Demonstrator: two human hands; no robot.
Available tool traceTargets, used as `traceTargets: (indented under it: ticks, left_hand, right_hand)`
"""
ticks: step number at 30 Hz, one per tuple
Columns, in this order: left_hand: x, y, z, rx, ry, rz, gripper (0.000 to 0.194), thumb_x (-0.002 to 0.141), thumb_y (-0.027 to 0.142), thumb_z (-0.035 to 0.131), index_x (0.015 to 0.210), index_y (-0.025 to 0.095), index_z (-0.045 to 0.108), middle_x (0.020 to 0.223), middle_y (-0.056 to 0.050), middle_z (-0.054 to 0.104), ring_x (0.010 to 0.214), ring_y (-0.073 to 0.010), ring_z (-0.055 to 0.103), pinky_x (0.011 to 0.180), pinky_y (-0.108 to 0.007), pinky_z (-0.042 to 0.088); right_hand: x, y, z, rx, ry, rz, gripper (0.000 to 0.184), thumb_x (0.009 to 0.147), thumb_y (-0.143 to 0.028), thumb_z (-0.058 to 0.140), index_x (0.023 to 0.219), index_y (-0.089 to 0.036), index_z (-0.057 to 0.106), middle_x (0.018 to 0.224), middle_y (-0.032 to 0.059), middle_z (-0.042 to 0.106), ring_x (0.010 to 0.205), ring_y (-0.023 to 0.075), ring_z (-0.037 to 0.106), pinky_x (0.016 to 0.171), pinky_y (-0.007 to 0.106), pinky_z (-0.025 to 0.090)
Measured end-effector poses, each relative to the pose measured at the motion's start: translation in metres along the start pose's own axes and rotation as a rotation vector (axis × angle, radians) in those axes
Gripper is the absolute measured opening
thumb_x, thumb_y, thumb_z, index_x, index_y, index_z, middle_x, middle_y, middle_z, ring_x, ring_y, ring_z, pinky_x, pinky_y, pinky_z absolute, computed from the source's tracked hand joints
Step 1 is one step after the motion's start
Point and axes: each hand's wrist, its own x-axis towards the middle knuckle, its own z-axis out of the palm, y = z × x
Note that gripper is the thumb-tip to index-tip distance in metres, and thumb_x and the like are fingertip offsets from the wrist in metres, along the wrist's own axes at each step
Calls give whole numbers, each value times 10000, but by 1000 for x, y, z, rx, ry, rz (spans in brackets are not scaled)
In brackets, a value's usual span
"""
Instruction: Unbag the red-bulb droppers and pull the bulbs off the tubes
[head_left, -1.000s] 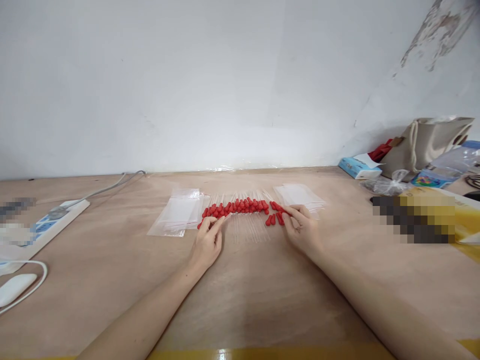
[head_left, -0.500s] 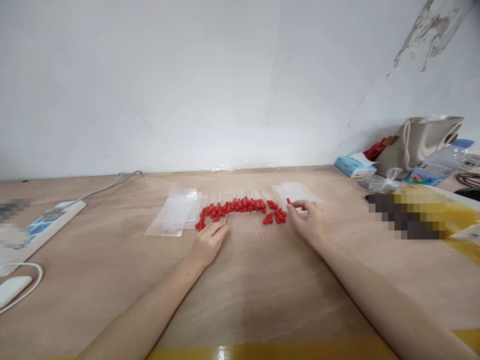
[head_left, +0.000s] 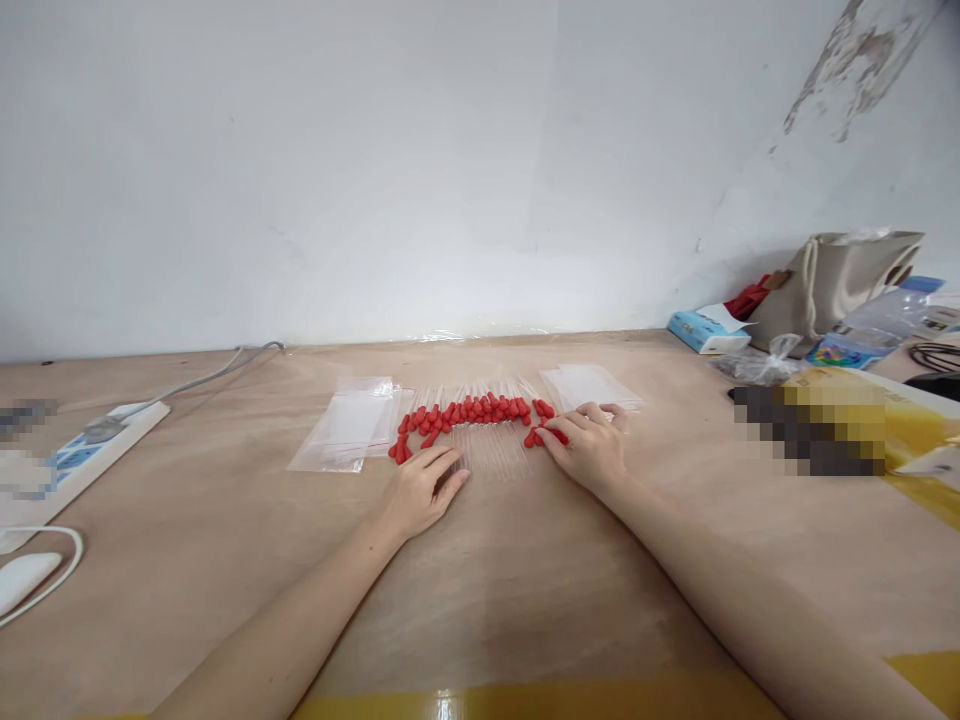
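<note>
Red rubber bulbs [head_left: 487,408] lie in a curved row across thin clear tubes [head_left: 491,452] on the table. My left hand [head_left: 421,492] rests at the near left end of the tubes, thumb apart from the fingers, with nothing visible in it. On the right, my right hand [head_left: 591,445] is over a small group of loose bulbs [head_left: 543,408]. Its thumb and index finger close around a red bulb [head_left: 558,435], and the other fingers are bent above. The hand partly hides that group. Clear plastic bags [head_left: 343,425] lie left of the row, and more bags [head_left: 586,385] lie behind my right hand.
At the left stand a power strip [head_left: 120,440] with a grey cable and a white device [head_left: 28,583]. To the right are a blue tissue box [head_left: 709,330], a beige bag [head_left: 832,285], a plastic bottle [head_left: 877,325] and a yellow package [head_left: 855,415]. A wall rises behind the table.
My right hand has moved left and down from beside the bags onto the loose bulbs. My left hand's thumb and fingers, pinched together before, have come apart.
</note>
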Motion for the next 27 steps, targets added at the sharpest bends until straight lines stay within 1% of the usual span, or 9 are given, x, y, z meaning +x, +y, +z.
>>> traceTargets:
  ticks: [4,8,10,15,17,19,21,24,27]
  left_hand:
    - [1,0,0,14,20,16,262,823,311,497,1024,167,583,981,-79,627,964,-200,568,858,-373,475]
    - [3,-1,0,33,37,29,248,810,299,516,1013,177,589,1000,-80,624,1034,-229,526,912,-440,427]
    - [4,-1,0,42,32,31,248,809,297,517,1017,183,589,1013,-77,622,1052,-235,514,931,-461,405]
    - [4,-1,0,56,20,25,242,806,290,519,1011,185,594,1020,-71,622,1069,-228,505,967,-481,364]
    - [4,-2,0,56,16,28,237,809,289,515,1007,189,596,1016,-72,621,1069,-228,505,966,-480,363]
    - [3,-2,0,57,13,31,233,810,290,512,1002,191,600,1015,-73,620,1068,-229,505,966,-483,359]
    - [4,-3,0,59,13,32,228,809,291,514,994,193,605,1010,-72,620,1067,-230,505,966,-483,357]
    - [4,-3,1,57,10,29,223,806,294,518,983,197,612,1005,-68,621,1066,-229,505,961,-478,363]
    - [4,-2,0,60,9,27,220,807,296,515,978,199,613,1004,-69,620,1063,-230,505,956,-481,367]
  right_hand:
    - [-1,-2,0,9,-69,12,253,814,-378,475,677,-253,647,754,6,655,803,181,497,908,421,147]
    - [7,3,0,15,-36,207,265,809,-392,455,719,-241,654,794,27,644,810,190,486,889,422,171]
    - [16,9,1,-1,-66,312,273,795,-392,455,704,-237,660,779,41,639,812,207,482,859,442,187]
    - [46,20,12,-25,-374,475,297,727,-451,496,624,-242,680,788,91,627,857,273,469,769,477,232]
    - [55,19,16,-51,-475,501,330,699,-497,516,570,-236,670,712,92,611,856,284,470,763,484,237]
    - [59,15,19,-73,-536,501,349,683,-516,526,525,-231,652,621,83,587,840,287,477,764,492,232]
    - [60,12,20,-90,-543,496,338,689,-493,523,519,-226,644,579,79,578,826,286,486,760,490,231]
    - [57,9,21,-113,-485,497,285,703,-403,508,537,-207,631,603,84,594,812,275,501,751,468,235]
    - [54,11,21,-85,-436,544,252,723,-337,469,570,-191,605,605,70,596,755,242,523,748,439,236]
